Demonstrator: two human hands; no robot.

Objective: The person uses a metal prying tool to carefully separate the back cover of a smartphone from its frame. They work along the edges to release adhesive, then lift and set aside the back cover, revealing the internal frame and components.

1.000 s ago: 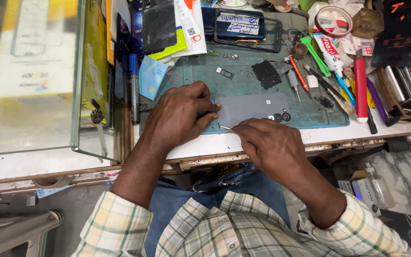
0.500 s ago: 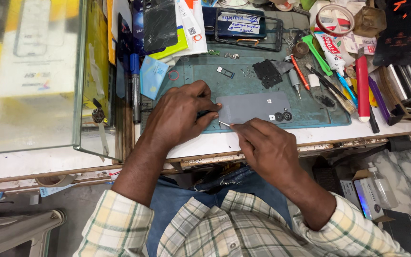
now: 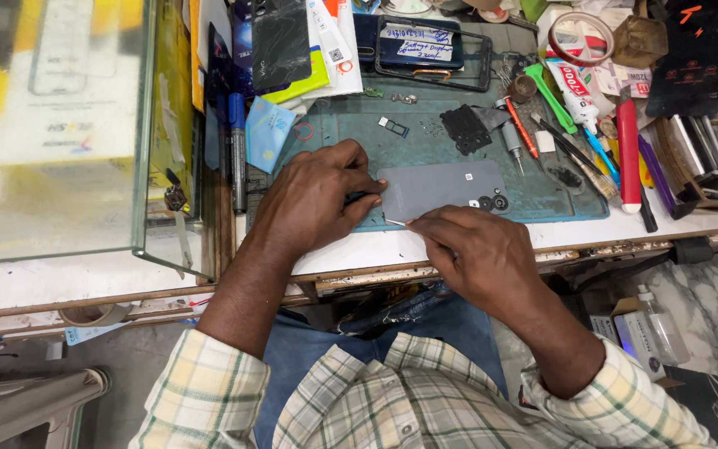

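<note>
A grey smartphone [image 3: 442, 188] lies back up on a green work mat [image 3: 425, 137] near the bench's front edge. My left hand [image 3: 313, 199] grips the phone's left end and holds it down. My right hand [image 3: 467, 254] pinches a thin metal tool [image 3: 395, 222] whose tip sits at the phone's lower left edge. The phone's camera lenses [image 3: 492, 202] face up at its right end.
Screwdrivers [image 3: 518, 129], a red-handled tool [image 3: 627, 150], tweezers and glue tubes crowd the mat's right side. A dark phone frame [image 3: 434, 46] lies at the back, a black part [image 3: 464, 129] mid-mat. A glass display case [image 3: 60, 125] stands at the left.
Both hands stay on the phone; the right hand with the thin tool has shifted slightly along the phone's lower edge. The phone has not moved.
</note>
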